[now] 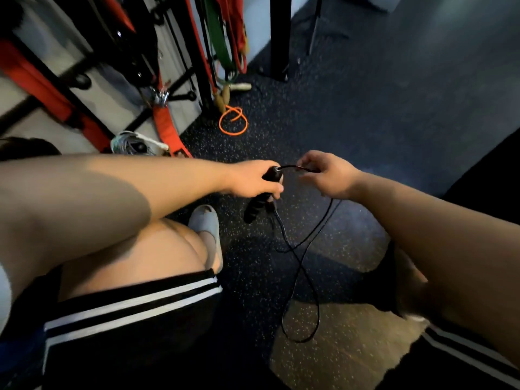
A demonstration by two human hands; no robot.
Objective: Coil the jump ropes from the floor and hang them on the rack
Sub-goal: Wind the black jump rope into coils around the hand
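Head cam's looking down past your bent knees at the speckled floor (351,114), with both hands out in front. Your left hand (253,181) is wrapped tight around the black handles (254,209) of the black jump rope (299,266). One handle end pokes out above your fist and the other sticks out below it. The cord arcs from the top handle over to your right hand (329,175), which is pinching it in curled fingers. Your hands are close together but not touching. The rest of the cord hangs between your knees in a couple of crossing loops, the lowest one down near the floor. An orange jump rope (233,123) lies loosely looped on the floor by the foot of the rack (205,74), well away from your hands. Coloured bands (222,43) hang on the rack.
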